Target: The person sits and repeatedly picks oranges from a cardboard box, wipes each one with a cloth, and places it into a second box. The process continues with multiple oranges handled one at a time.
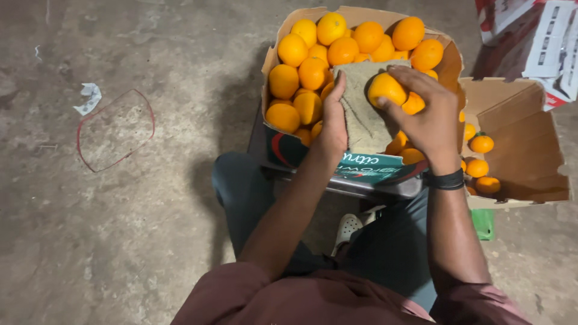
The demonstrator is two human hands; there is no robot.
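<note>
A cardboard box [274, 60] heaped with oranges [301, 72] stands in front of my knees. My left hand [333, 123] holds the left edge of a rough grey-green cloth [364, 117] spread over the fruit. Fingers of my right hand [424, 111] curl around one orange [385, 89] and press it against the cloth's upper right part. A dark band [445, 179] circles my right wrist.
A second, lower cardboard box [524, 138] at the right holds a few oranges [480, 144]. Red and white cartons [536, 36] stand at the top right. On the bare concrete floor lie a red loop of cord [114, 129] and a scrap of paper [89, 98].
</note>
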